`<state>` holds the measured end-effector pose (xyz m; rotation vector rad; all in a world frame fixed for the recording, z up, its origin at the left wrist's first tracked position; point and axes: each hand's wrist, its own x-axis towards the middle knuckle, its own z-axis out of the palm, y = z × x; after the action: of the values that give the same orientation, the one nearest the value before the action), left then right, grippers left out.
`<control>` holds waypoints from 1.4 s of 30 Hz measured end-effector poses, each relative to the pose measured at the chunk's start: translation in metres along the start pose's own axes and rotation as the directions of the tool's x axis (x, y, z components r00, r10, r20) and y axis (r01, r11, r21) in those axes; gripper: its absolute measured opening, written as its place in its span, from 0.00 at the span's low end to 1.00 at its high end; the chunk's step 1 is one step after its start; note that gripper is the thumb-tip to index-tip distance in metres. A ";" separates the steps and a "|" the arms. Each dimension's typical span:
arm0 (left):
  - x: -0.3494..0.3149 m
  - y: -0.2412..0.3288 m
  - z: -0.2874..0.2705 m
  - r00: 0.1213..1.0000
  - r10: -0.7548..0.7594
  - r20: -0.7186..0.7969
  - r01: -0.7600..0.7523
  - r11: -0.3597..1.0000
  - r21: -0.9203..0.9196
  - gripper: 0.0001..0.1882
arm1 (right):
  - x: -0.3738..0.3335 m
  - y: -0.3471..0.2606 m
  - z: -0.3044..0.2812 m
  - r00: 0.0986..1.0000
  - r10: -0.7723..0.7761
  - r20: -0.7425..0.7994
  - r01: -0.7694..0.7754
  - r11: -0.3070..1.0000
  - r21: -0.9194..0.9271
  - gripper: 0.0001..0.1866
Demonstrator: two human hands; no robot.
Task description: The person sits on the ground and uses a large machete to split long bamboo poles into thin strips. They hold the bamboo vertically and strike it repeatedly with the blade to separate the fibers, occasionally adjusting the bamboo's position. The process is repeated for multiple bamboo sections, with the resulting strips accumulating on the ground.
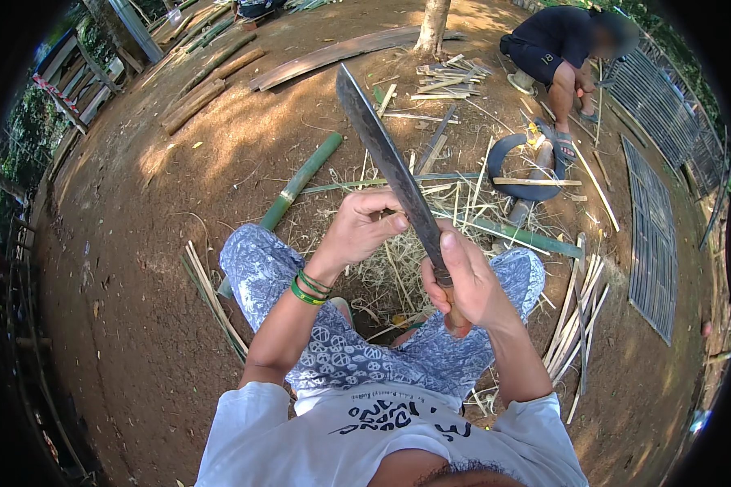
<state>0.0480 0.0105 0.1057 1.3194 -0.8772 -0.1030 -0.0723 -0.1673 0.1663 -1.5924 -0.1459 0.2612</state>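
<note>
A machete (pixel 391 166) with a long dark blade and a wooden handle is held up in front of me, its tip pointing away and to the left. My right hand (pixel 473 280) wraps round the handle where it meets the blade, thumb on top. Beside the blade's left edge, my left hand (pixel 364 230) has its fingers bent and thumb drawn in, fingertips at the blade. Whether they pinch something small there is hidden. Below both hands, thin pale shavings (pixel 390 272) cover the ground between my knees.
A green bamboo pole (pixel 304 178) lies ahead left, another (pixel 528 237) ahead right. Split strips (pixel 575 325) lie by my right knee, more strips (pixel 207 296) at my left. A co-worker (pixel 556 61) bends over at far right, near a dark ring (pixel 508 191) and slatted panels (pixel 650 235).
</note>
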 end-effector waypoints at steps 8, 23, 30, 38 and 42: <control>-0.002 -0.004 -0.002 1.000 0.010 0.012 -0.010 1.000 0.016 0.10 | 0.002 0.004 0.005 0.995 -0.086 -0.055 0.079 0.990 -0.117 0.26; -0.002 -0.004 0.001 0.997 0.022 -0.069 -0.013 0.991 0.131 0.24 | 0.004 0.003 0.002 0.992 -0.128 -0.001 0.126 0.984 -0.122 0.25; -0.003 -0.003 -0.003 0.997 0.021 -0.072 -0.009 0.987 0.162 0.25 | 0.007 0.001 0.002 0.995 -0.079 0.061 0.078 0.997 0.015 0.26; 0.001 -0.006 -0.004 0.998 0.024 -0.066 -0.015 0.990 0.140 0.26 | 0.011 0.001 -0.002 0.994 -0.093 0.060 0.095 0.995 -0.041 0.27; -0.002 -0.008 -0.006 0.998 0.017 -0.068 -0.008 0.990 0.143 0.21 | 0.011 0.008 0.005 0.986 -0.166 -0.014 0.163 0.978 -0.127 0.25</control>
<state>0.0533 0.0139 0.0983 1.4418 -0.8459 0.0158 -0.0636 -0.1596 0.1578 -1.6971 -0.2789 0.1053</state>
